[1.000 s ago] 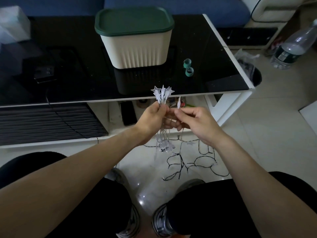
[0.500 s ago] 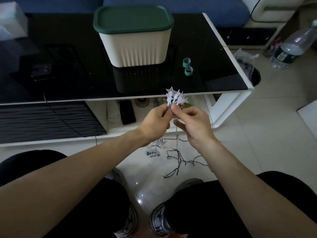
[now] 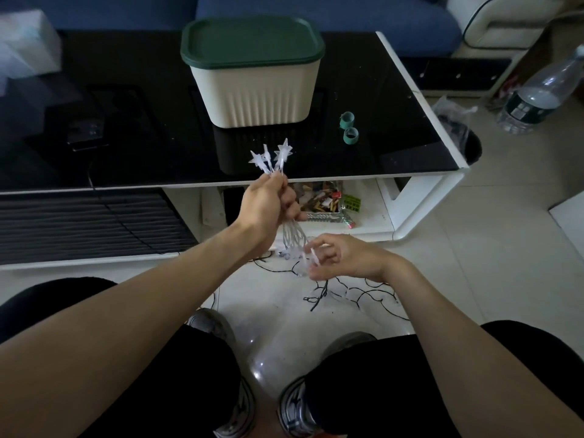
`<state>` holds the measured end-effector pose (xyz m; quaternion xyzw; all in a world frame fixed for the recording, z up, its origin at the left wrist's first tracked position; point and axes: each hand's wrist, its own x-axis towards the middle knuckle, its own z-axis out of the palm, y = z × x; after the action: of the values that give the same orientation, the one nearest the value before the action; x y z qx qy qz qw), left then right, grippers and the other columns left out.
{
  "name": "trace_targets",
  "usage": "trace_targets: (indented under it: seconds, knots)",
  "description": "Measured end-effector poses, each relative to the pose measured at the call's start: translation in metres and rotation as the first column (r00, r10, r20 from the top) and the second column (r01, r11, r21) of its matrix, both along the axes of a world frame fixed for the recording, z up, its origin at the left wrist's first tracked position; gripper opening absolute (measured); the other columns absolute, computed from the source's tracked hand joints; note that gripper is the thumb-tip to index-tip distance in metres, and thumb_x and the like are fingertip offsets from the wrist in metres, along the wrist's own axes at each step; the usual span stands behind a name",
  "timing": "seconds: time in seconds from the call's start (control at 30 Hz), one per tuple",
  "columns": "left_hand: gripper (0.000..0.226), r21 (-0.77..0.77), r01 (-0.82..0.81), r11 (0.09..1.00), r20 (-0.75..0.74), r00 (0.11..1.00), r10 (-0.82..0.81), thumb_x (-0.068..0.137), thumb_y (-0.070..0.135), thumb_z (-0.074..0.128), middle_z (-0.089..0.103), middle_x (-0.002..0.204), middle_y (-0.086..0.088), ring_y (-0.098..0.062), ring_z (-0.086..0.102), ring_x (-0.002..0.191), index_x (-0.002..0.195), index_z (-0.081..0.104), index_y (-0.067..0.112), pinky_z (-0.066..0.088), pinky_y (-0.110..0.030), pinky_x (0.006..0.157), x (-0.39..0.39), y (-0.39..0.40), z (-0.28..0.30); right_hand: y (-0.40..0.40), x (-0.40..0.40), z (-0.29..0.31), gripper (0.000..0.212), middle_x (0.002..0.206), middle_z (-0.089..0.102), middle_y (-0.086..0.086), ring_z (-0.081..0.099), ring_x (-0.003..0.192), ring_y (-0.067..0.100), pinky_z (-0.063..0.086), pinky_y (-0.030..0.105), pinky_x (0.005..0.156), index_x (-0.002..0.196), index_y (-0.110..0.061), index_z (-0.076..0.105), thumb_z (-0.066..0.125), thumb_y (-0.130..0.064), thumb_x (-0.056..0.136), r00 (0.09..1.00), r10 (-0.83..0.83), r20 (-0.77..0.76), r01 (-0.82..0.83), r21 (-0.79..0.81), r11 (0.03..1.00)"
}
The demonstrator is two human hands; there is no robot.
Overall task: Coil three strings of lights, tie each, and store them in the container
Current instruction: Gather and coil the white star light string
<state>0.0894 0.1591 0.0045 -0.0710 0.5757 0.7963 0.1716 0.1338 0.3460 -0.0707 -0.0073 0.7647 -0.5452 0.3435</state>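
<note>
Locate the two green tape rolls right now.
Head view: green tape rolls sit on the black tabletop, right of the lidded container.

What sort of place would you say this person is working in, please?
Most likely a home living room: a blue sofa stands behind a glossy black-topped coffee table, a lidded storage container sits on it, and the floor is pale tile.

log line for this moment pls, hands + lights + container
left hand grips star light bundle | right hand pinches next star light lower down | rest of string on floor | container lid on
</note>
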Motion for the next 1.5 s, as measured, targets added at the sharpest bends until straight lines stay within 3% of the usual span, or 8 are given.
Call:
trace_targets:
  seconds: [0.13, 0.27, 0.47, 0.7, 0.8, 0.9, 1.33, 1.5]
  knots:
    - [0.036, -0.027, -0.067, 0.997, -0.054, 0.996, 0.066, 0.11, 0.03, 0.025, 0.025, 0.057, 0.003, -0.011, 0.02, 0.047, 0.076, 0.033, 0.02, 0.022, -0.025, 0.045, -0.012, -0.009, 0.01, 0.008, 0.002, -0.011, 0.032, 0.098, 0.075, -0.001, 0.07, 0.093, 0.012, 0.056, 0.026, 0.089, 0.102, -0.019, 0.071, 0.088, -0.024, 0.076, 0.985, 0.149, -0.082, -0.124, 0.249, 0.961]
    - [0.031, -0.128, -0.07, 0.989, -0.124, 0.991, 0.054, 0.108, 0.028, 0.035, 0.03, 0.05, 0.009, -0.009, 0.025, 0.044, 0.081, 0.037, 0.016, 0.027, -0.025, 0.045, -0.021, -0.017, 0.011, 0.018, 0.001, -0.034, 0.031, 0.078, 0.071, -0.008, 0.065, 0.072, 0.009, 0.051, 0.032, 0.075, 0.086, -0.004, 0.074, 0.066, -0.032, 0.096, 0.965, 0.144, -0.218, -0.021, 0.482, 0.876]
    - [0.033, -0.256, 0.104, 0.961, -0.122, 0.983, -0.139, 0.109, 0.026, 0.033, 0.036, 0.053, 0.003, -0.014, 0.035, 0.044, 0.083, 0.048, 0.011, 0.035, -0.028, 0.046, -0.012, -0.013, 0.001, 0.012, 0.004, -0.016, 0.037, 0.063, 0.071, 0.002, 0.068, 0.06, 0.01, 0.044, 0.013, 0.062, 0.079, -0.006, 0.076, 0.061, -0.034, 0.099, 0.964, 0.084, -0.251, 0.03, 0.421, 0.907]
    - [0.033, -0.535, 0.307, 0.787, -0.034, 0.923, -0.383, 0.108, 0.025, 0.036, 0.072, 0.093, -0.01, -0.028, 0.071, 0.088, 0.088, 0.056, 0.007, 0.057, -0.044, 0.087, 0.011, 0.003, -0.022, -0.004, 0.004, 0.02, 0.021, 0.054, 0.061, -0.002, 0.051, 0.049, 0.013, 0.045, 0.028, 0.057, 0.081, -0.025, 0.079, 0.069, -0.037, 0.094, 0.959, 0.055, -0.277, 0.004, 0.209, 0.978]
    - [0.029, -0.545, 0.436, 0.716, 0.064, 0.873, -0.483, 0.107, 0.021, 0.037, 0.069, 0.088, -0.012, -0.023, 0.068, 0.067, 0.088, 0.052, 0.005, 0.059, -0.041, 0.07, 0.017, 0.008, -0.033, -0.002, 0.003, 0.028, 0.016, 0.056, 0.063, -0.003, 0.051, 0.052, 0.014, 0.041, 0.025, 0.053, 0.076, -0.026, 0.077, 0.074, -0.032, 0.091, 0.955, 0.05, -0.294, 0.004, 0.178, 0.984]
    - [0.029, -0.608, 0.474, 0.637, 0.075, 0.833, -0.548, 0.106, 0.021, 0.036, 0.062, 0.082, -0.016, -0.021, 0.063, 0.057, 0.083, 0.048, 0.009, 0.043, -0.029, 0.049, 0.02, 0.009, -0.039, 0.009, 0.003, 0.028, 0.011, 0.072, 0.07, 0.004, 0.06, 0.063, 0.01, 0.046, 0.023, 0.059, 0.093, -0.013, 0.077, 0.08, -0.019, 0.085, 0.977, 0.047, -0.21, -0.025, 0.109, 0.994]
    - [0.024, -0.797, 0.38, 0.469, -0.009, 0.77, -0.638, 0.1, 0.034, 0.055, 0.072, 0.074, 0.004, 0.0, 0.055, 0.053, 0.088, 0.06, 0.014, 0.041, -0.017, 0.051, 0.008, 0.004, -0.042, 0.027, 0.0, 0.027, 0.022, 0.096, 0.078, 0.001, 0.073, 0.096, 0.02, 0.049, 0.058, 0.091, 0.103, -0.02, 0.078, 0.08, -0.012, 0.083, 0.99, 0.05, -0.135, -0.034, 0.116, 0.993]
    - [0.028, -0.851, 0.439, 0.29, 0.074, 0.646, -0.76, 0.087, 0.037, 0.073, 0.067, 0.077, -0.008, -0.012, 0.054, 0.062, 0.092, 0.069, 0.01, 0.044, -0.027, 0.058, 0.004, -0.001, -0.04, 0.027, 0.0, 0.032, 0.022, 0.1, 0.077, 0.005, 0.069, 0.097, 0.029, 0.053, 0.043, 0.09, 0.1, -0.025, 0.08, 0.081, -0.026, 0.078, 0.984, 0.091, -0.15, -0.073, 0.124, 0.99]
